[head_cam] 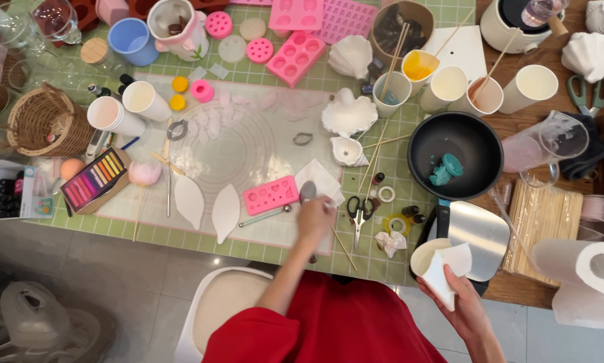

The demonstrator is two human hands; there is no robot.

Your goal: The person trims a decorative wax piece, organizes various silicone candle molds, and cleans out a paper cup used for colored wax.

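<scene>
White paper cup (431, 259) between right fingers (455, 290)

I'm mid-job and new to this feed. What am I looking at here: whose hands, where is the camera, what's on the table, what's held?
There is no machine: a person in a red top works with bare hands. The one picture comes from a camera on their head, looking straight down.

The left hand reaches onto the table and holds a spoon beside a pink mould. The right hand holds a white cup with a folded white tissue against it, near the table edge.

On the green mat lie scissors, white leaf shapes, a pastel set, paper cups and a black pan with teal lumps.
</scene>
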